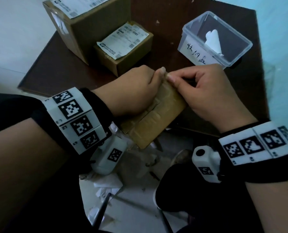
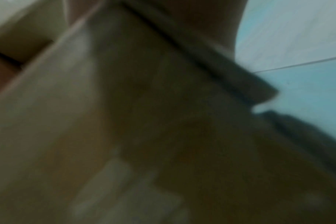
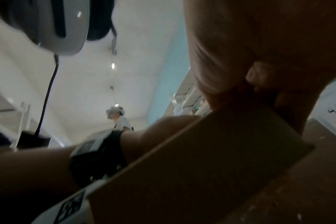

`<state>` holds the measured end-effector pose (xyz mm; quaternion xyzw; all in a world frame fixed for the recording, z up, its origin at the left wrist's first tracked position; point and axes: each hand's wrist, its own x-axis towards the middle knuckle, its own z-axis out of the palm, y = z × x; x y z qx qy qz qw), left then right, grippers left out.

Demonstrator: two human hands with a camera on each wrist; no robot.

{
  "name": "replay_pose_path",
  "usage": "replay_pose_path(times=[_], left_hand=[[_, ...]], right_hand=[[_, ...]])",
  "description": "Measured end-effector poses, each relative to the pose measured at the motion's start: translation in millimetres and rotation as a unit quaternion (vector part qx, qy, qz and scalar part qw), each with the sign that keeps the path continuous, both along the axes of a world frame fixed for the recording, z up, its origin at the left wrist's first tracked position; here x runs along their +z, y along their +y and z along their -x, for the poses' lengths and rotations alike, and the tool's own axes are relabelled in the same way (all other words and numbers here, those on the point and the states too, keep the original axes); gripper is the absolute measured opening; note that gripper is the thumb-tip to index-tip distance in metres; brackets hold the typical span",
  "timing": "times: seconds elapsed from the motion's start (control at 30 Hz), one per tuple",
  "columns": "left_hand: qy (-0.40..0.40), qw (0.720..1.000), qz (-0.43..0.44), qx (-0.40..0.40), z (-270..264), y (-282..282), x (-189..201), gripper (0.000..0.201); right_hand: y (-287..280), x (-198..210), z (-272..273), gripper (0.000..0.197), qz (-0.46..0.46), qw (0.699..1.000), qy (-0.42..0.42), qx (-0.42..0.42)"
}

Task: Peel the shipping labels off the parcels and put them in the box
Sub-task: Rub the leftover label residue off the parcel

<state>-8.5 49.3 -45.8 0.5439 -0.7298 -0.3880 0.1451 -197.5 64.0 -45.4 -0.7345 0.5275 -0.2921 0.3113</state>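
Note:
A small flat brown parcel (image 1: 158, 115) wrapped in tape is held above the near edge of the dark table (image 1: 64, 71). My left hand (image 1: 136, 91) grips its left side, thumb up at the top edge. My right hand (image 1: 205, 93) pinches the parcel's top edge with thumb and forefinger, next to the left thumb. No label shows on the parcel's upper face. In the right wrist view the parcel (image 3: 211, 159) fills the lower frame under my curled fingers (image 3: 259, 75). The left wrist view shows only blurred cardboard (image 2: 125, 121).
A clear plastic box (image 1: 215, 41) with a handwritten tag holds a rolled white label (image 1: 213, 41) at the back right. A large carton (image 1: 82, 19) and a small carton (image 1: 124, 46), each bearing a white label, stand at the back left. Torn paper (image 1: 106, 184) lies on the floor below.

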Motion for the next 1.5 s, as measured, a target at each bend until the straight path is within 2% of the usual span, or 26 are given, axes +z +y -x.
replay_pose_path(times=[0.1,0.23,0.33,0.43,0.53,0.63,0.7,0.8,0.87,0.93,0.97,1.03,1.17,1.27,1.33,1.4,1.5], left_hand=[[0.012,1.000,-0.006,0.009,-5,-3,3,0.058],[-0.007,0.999,0.030,0.025,1,4,1,0.053],[-0.050,0.997,0.039,0.044,8,7,-3,0.049],[-0.018,0.999,0.017,0.029,3,1,2,0.052],[0.003,1.000,0.024,0.017,-1,0,7,0.053],[-0.023,0.999,0.037,0.010,3,6,5,0.048],[-0.048,0.998,0.038,0.035,7,8,3,0.048],[-0.062,0.996,0.044,0.048,13,10,0,0.049],[-0.057,0.997,0.043,0.028,11,9,3,0.048],[-0.041,0.998,0.035,0.011,5,4,9,0.048],[-0.029,0.999,0.030,0.011,3,3,11,0.049],[-0.013,0.999,0.028,0.023,0,1,10,0.051],[-0.011,0.999,0.036,0.038,4,5,7,0.047],[-0.020,0.998,0.052,0.041,10,6,7,0.046],[-0.017,0.998,0.051,0.041,9,4,6,0.048],[-0.008,0.998,0.050,0.037,5,1,6,0.050],[0.003,0.997,0.056,0.045,2,-1,8,0.052]], right_hand=[[0,2,3,0.022,-0.012,1.000,-0.006,0.021],[5,-5,-5,0.012,0.079,0.996,0.019,-0.041],[5,-7,-7,0.024,0.112,0.990,0.047,-0.076],[2,-1,-2,0.014,0.053,0.998,0.009,-0.017],[1,1,3,0.023,0.011,0.999,-0.018,0.031],[3,-4,-1,0.018,0.075,0.997,0.021,-0.020],[5,-8,-8,0.015,0.108,0.992,0.027,-0.058],[6,-11,-12,0.026,0.136,0.985,0.042,-0.102],[4,-6,-9,0.021,0.091,0.992,0.023,-0.083],[2,1,-3,0.011,0.001,0.999,-0.038,-0.032],[1,3,-1,0.016,-0.025,0.998,-0.058,-0.013],[1,0,-1,0.019,-0.013,0.998,-0.055,-0.015],[5,-7,-11,0.006,0.073,0.993,-0.036,-0.086],[6,-7,-16,0.017,0.108,0.985,-0.024,-0.132],[5,-5,-15,0.015,0.094,0.987,-0.023,-0.126],[2,0,-10,0.008,0.034,0.994,-0.053,-0.090],[2,3,-4,0.015,-0.022,0.996,-0.071,-0.054]])
